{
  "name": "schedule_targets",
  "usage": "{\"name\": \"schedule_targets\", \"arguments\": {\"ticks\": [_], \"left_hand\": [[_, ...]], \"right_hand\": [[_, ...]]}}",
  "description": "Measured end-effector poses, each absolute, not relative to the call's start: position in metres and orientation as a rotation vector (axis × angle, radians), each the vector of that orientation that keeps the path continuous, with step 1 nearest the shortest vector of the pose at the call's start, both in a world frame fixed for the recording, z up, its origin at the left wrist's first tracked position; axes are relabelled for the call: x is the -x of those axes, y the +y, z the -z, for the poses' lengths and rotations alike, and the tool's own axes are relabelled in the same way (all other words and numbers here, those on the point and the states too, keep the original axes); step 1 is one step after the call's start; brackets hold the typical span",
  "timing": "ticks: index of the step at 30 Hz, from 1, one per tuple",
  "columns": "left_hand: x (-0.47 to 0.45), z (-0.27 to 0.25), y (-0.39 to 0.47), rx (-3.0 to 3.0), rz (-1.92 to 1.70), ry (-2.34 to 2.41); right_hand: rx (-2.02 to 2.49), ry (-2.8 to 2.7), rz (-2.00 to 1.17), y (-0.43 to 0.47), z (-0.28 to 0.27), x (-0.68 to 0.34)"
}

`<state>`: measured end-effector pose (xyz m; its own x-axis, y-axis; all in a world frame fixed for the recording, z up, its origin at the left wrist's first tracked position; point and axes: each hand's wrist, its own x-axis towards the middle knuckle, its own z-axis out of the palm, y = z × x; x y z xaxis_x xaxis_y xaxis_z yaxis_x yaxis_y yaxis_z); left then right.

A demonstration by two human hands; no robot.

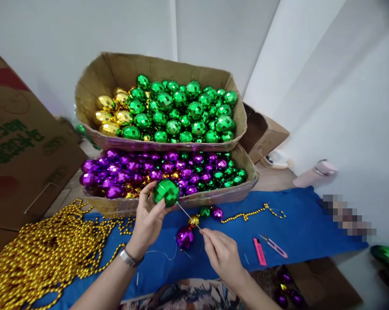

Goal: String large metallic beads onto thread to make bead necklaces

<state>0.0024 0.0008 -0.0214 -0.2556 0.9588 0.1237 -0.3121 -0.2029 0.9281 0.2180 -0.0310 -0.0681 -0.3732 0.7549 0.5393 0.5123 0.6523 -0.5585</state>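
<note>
My left hand (151,219) is closed around a large shiny green ball (166,192), faceted like a disco ball. In my right hand (223,253), the fingers pinch a thin needle-like rod (188,215) whose far end meets the lower right side of that ball; whether it has entered cannot be seen. Just below, a large purple ball (184,237) lies on the blue cloth, beside a gold ball (193,221). A smaller green ball (205,212) and a purple ball (217,214) adjoin a gold bead chain (244,216). Pale thread (164,253) curls on the cloth.
A cardboard box (168,66) holds green and gold balls, behind another box (194,199) of purple and green ones. Gold bead strands (52,249) pile up at left. A pink lighter (259,252) and thread snips (274,246) lie right; a pink bottle (315,173) stands beyond.
</note>
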Motion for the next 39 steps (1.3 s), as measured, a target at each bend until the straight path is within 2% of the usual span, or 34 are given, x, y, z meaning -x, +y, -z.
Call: {"name": "schedule_targets", "arguments": {"ticks": [5,25,27,30,32,36,39], "left_hand": [[-0.017,0.042,-0.014,-1.079,-1.593,1.062],[-0.016,0.068,-0.046,-1.058,-1.482,0.906],[0.001,0.074,-0.049,-1.143,-1.414,1.032],[0.042,0.105,-0.050,-1.439,-1.263,1.602],[0.069,0.135,-0.049,-1.750,-0.964,1.987],[0.098,0.188,-0.045,-1.861,-0.700,2.105],[0.101,0.206,-0.043,-1.898,-0.606,2.150]], "right_hand": [[1.005,-2.108,-0.284,-0.028,0.077,-0.215],[0.945,-2.104,-0.432,-0.038,0.095,-0.213],[0.950,-2.107,-0.445,-0.040,0.097,-0.215],[0.960,-2.110,-0.468,-0.042,0.102,-0.219],[0.962,-2.108,-0.479,-0.043,0.105,-0.220],[0.945,-2.121,-0.484,-0.045,0.109,-0.216],[0.933,-2.132,-0.499,-0.046,0.110,-0.213]]}}
